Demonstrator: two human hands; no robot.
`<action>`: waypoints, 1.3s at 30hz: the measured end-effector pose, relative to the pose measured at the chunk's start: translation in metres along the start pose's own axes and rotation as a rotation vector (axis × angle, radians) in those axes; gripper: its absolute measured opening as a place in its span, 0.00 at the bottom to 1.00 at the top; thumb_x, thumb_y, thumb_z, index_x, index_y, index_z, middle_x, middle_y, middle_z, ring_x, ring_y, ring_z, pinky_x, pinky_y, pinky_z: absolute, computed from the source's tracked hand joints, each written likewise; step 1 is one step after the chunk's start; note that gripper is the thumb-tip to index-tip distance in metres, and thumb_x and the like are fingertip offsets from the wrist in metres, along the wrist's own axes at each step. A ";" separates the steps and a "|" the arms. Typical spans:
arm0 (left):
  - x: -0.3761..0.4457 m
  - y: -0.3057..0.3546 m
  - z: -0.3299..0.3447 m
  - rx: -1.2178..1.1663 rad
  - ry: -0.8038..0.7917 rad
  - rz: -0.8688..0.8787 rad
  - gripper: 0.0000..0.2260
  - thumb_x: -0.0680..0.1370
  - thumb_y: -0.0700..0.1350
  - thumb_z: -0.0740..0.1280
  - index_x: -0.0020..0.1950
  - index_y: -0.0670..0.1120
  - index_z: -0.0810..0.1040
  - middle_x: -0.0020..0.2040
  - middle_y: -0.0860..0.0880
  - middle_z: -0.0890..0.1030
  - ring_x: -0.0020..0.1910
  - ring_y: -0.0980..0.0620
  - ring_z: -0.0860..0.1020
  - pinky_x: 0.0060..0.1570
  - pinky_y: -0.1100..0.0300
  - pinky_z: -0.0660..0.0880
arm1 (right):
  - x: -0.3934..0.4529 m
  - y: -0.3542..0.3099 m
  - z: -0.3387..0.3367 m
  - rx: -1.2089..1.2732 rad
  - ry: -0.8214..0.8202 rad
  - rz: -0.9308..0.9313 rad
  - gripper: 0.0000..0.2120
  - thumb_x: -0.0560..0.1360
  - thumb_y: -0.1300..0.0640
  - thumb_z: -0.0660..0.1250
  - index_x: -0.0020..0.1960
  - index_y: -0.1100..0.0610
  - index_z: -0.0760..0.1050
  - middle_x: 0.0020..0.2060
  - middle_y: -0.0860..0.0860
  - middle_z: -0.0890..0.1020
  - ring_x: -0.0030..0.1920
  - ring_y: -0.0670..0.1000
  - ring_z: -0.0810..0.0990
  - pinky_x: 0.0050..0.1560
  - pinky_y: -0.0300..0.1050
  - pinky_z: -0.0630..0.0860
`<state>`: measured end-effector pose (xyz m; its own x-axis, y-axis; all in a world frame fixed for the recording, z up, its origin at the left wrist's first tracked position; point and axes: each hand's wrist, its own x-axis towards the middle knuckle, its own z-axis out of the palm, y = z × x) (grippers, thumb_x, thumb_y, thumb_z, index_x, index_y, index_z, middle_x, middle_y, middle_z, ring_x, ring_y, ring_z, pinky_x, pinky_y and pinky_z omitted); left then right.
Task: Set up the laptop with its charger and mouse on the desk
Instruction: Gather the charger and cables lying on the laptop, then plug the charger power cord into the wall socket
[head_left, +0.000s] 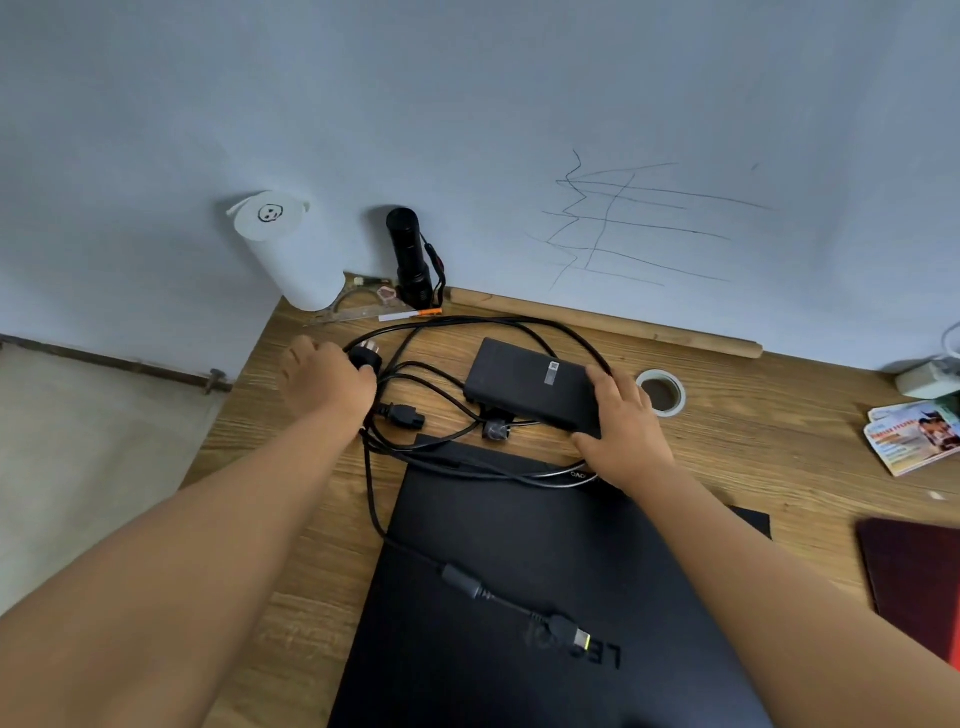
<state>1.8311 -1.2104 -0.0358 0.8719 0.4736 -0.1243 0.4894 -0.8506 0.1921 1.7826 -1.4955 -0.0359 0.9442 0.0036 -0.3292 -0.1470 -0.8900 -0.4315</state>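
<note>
A closed black laptop (545, 571) lies flat on the wooden desk (779, 447), near me. Behind it rests the black charger brick (524, 382), with my right hand (621, 431) gripping its right end. My left hand (324, 382) is closed around the black wall plug (363, 358) at the desk's left side. The black cables (415, 441) loop loosely between brick, plug and laptop. The charger's laptop connector (569, 631) with a yellow tip lies on the lid. No mouse is in view.
A white paper roll (291, 249) and a black flashlight (410, 260) stand against the wall at the back left. A tape roll (662, 392) sits right of the brick. Printed cards (911, 436), a dark red book (914, 577) and a white adapter (927, 379) lie at the right.
</note>
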 end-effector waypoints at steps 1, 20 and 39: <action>0.002 0.000 0.001 0.059 -0.024 -0.019 0.18 0.73 0.52 0.66 0.56 0.40 0.77 0.64 0.40 0.69 0.64 0.40 0.65 0.62 0.47 0.66 | -0.003 -0.001 0.000 0.015 0.007 0.001 0.37 0.72 0.57 0.67 0.74 0.53 0.52 0.75 0.56 0.55 0.74 0.59 0.53 0.73 0.54 0.57; -0.076 0.048 -0.056 -0.389 0.123 0.719 0.12 0.75 0.45 0.67 0.56 0.44 0.74 0.47 0.45 0.82 0.45 0.49 0.77 0.50 0.56 0.71 | -0.051 -0.041 -0.030 0.328 0.121 -0.114 0.20 0.75 0.50 0.65 0.65 0.54 0.72 0.67 0.50 0.70 0.68 0.50 0.68 0.64 0.43 0.65; -0.197 0.143 -0.118 -0.858 -0.620 0.905 0.32 0.75 0.37 0.66 0.71 0.62 0.58 0.47 0.49 0.82 0.48 0.56 0.80 0.51 0.65 0.76 | -0.115 -0.045 -0.163 1.485 0.257 0.145 0.13 0.79 0.50 0.57 0.48 0.58 0.76 0.38 0.53 0.84 0.46 0.54 0.84 0.57 0.52 0.74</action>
<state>1.7312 -1.3987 0.1306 0.8486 -0.5290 -0.0007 -0.1818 -0.2928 0.9387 1.7289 -1.5301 0.1579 0.8970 -0.2586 -0.3586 -0.2473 0.3788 -0.8918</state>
